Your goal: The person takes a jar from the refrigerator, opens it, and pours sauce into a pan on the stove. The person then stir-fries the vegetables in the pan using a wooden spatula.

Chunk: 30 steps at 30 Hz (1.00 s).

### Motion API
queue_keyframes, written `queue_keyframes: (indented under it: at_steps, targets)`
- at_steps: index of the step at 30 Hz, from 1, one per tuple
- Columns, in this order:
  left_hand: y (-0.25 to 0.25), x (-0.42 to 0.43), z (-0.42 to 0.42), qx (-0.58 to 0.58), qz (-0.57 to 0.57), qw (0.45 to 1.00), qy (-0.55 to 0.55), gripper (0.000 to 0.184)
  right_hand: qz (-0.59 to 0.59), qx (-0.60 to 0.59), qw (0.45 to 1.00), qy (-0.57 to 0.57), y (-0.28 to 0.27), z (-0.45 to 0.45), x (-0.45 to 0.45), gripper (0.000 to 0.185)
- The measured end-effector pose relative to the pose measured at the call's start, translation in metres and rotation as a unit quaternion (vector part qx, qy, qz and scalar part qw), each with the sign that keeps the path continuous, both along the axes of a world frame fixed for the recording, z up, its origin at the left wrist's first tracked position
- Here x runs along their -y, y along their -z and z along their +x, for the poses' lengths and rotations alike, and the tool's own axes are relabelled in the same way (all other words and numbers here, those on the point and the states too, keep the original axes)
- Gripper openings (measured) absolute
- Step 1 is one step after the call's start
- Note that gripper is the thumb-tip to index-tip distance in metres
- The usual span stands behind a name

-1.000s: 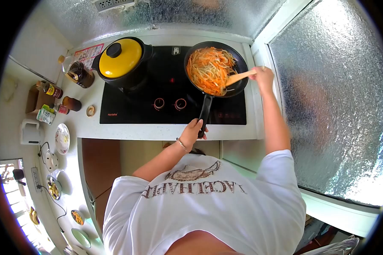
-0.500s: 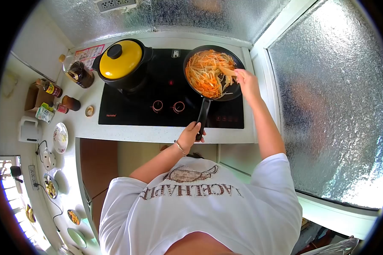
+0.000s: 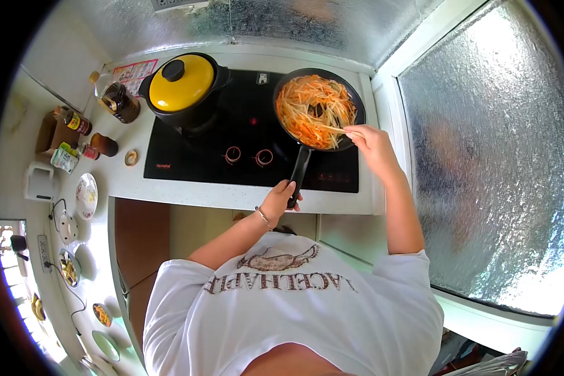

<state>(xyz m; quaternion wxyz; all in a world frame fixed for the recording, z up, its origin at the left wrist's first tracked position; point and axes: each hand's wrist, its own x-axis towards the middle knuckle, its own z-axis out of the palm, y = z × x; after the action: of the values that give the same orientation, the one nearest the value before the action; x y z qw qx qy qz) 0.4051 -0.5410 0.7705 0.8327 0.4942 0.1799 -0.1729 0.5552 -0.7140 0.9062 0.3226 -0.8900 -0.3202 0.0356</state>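
My left hand [image 3: 278,203] is wrapped round the black handle of the frying pan [image 3: 355,94], which sits on the right part of the cooktop [image 3: 200,160]. Orange and pale shredded vegetables [image 3: 310,103] fill much of the pan, with a dark patch of its bottom showing near the middle. Over the pan's right lower rim, my right hand [image 3: 375,149] grips a wooden spatula [image 3: 332,129]. The spatula is seen nearly edge-on, and its tip lies among the shreds.
A black pot with a yellow lid [image 3: 180,91] stands on the cooktop's left side. Left of it are an oil bottle [image 3: 120,103], sauce bottles [image 3: 78,122] and a small jar lid [image 3: 131,158]. A floral plate [image 3: 86,196] and several dishes line the left counter. A textured glass panel [image 3: 482,163] rises at the right.
My right hand and the spatula have moved down and slightly right, toward the pan's near edge. The spatula has turned from broad side to edge, and the shreds have shifted. My left hand stays on the handle.
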Motion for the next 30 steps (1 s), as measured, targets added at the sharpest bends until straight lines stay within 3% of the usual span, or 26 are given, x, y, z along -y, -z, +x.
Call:
queue_keyframes:
  at_steps: [3,5,7,10,12,16,19,21,24,30]
  targets:
    - [0.0,0.001,0.0,-0.006,0.004,1.0,-0.003,0.025,-0.012,0.026,0.998,-0.048,0.028,0.015,0.0,0.017]
    - [0.0,0.0,0.001,-0.013,0.007,1.0,-0.007,0.024,-0.037,0.087,0.995,0.002,0.041,0.035,-0.003,0.017]
    - [0.002,0.0,0.0,-0.014,0.002,1.0,-0.005,0.025,0.004,0.037,0.994,0.104,0.029,0.048,0.002,0.017]
    - [0.0,0.0,0.0,-0.016,0.012,1.0,0.006,0.025,0.078,0.046,0.99,0.113,0.029,0.066,0.001,0.017]
    - [-0.002,0.0,0.0,-0.018,0.015,1.0,0.009,0.025,0.056,0.132,0.986,0.082,0.048,0.081,0.0,0.019]
    - [-0.004,-0.002,0.0,-0.027,0.018,0.999,0.003,0.025,-0.033,0.082,0.996,0.022,0.067,0.066,0.003,0.02]
    - [-0.002,-0.004,0.0,-0.015,0.011,1.0,0.008,0.025,-0.062,-0.015,0.998,-0.005,0.012,0.032,0.004,0.021]
    - [0.0,-0.005,0.001,-0.013,0.013,1.0,0.014,0.025,-0.03,-0.012,0.999,-0.016,-0.002,0.031,0.016,0.021]
    - [-0.003,-0.004,0.002,-0.014,0.015,1.0,0.013,0.024,-0.1,-0.006,0.993,-0.069,-0.002,0.035,0.018,0.022]
    - [-0.005,-0.004,0.0,-0.015,0.023,1.0,0.012,0.025,0.06,0.059,0.992,0.1,0.027,0.068,0.02,0.021]
